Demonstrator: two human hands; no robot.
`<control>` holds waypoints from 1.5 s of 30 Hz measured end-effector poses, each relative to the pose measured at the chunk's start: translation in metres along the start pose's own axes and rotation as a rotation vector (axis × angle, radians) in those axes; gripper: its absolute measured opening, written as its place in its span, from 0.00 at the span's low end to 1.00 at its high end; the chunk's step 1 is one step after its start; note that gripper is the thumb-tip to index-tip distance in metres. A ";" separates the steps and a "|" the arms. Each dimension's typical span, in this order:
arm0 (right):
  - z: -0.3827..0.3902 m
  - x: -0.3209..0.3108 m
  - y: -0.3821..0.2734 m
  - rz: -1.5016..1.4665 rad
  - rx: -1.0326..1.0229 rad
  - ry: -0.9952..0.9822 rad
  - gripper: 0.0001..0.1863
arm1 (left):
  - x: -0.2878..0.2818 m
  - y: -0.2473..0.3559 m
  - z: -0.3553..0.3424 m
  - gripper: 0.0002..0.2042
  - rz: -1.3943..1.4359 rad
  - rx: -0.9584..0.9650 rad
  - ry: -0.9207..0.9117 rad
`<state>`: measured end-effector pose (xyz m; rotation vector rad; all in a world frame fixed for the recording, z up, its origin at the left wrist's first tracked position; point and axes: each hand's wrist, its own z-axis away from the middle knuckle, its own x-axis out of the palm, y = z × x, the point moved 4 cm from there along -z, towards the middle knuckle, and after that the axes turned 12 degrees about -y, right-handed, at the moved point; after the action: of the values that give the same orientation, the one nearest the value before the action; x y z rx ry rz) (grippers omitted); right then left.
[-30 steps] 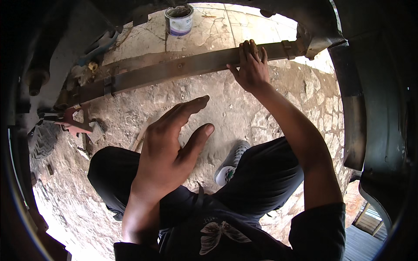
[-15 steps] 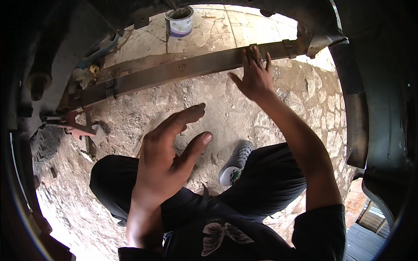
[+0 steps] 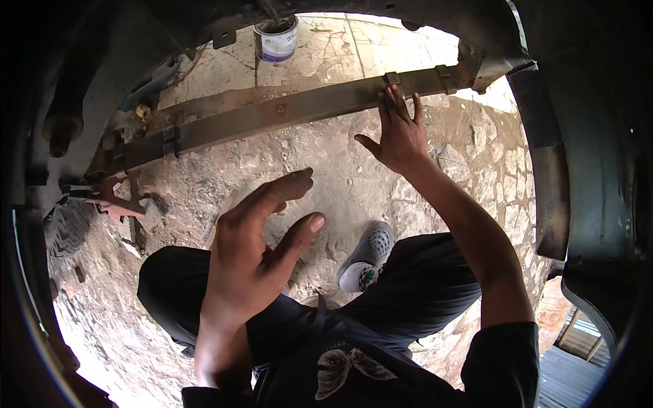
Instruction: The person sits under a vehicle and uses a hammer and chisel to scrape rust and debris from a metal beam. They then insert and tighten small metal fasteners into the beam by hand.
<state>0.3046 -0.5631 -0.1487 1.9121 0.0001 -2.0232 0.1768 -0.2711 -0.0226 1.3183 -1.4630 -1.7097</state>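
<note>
Metal bar (image 3: 231, 123) slanted across 12 o'clock, from past 9 to nearly 2. Left hand (image 3: 241, 262), at 8 o'clock, hung wide, thumb well apart from curved fingers. Right hand (image 3: 403, 139), past 1 o'clock, splayed, fingertips touching the bar.

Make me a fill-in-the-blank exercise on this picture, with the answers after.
The ____ hand overlaps the long metal bar in view.
The left hand visibly holds ____.
The white-and-purple can stands on the bar's ____ side from the person.
The dark shirt bears a pale butterfly-shaped ____.

Missing words: right; nothing; far; print.
</note>
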 end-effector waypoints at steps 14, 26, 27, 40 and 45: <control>0.043 0.093 0.010 -0.255 0.155 -0.032 0.46 | 0.002 0.007 0.000 0.21 -0.003 0.030 -0.071; 0.095 0.164 -0.090 -0.856 0.052 -0.434 0.29 | 0.012 -0.012 -0.009 0.19 -0.158 -0.102 -0.023; 0.101 0.170 -0.100 -0.834 0.085 -0.469 0.30 | 0.015 -0.013 -0.010 0.19 -0.176 -0.099 -0.034; 0.114 0.261 -0.116 -0.906 0.373 -0.186 0.18 | 0.032 -0.036 -0.011 0.20 -0.199 -0.136 -0.049; 0.094 0.174 -0.115 -1.290 0.400 -0.259 0.20 | 0.024 -0.037 -0.004 0.19 -0.328 -0.148 0.002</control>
<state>0.1800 -0.5223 -0.3365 2.0593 1.0921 -3.2424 0.1783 -0.2837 -0.0653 1.5415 -1.1389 -1.9772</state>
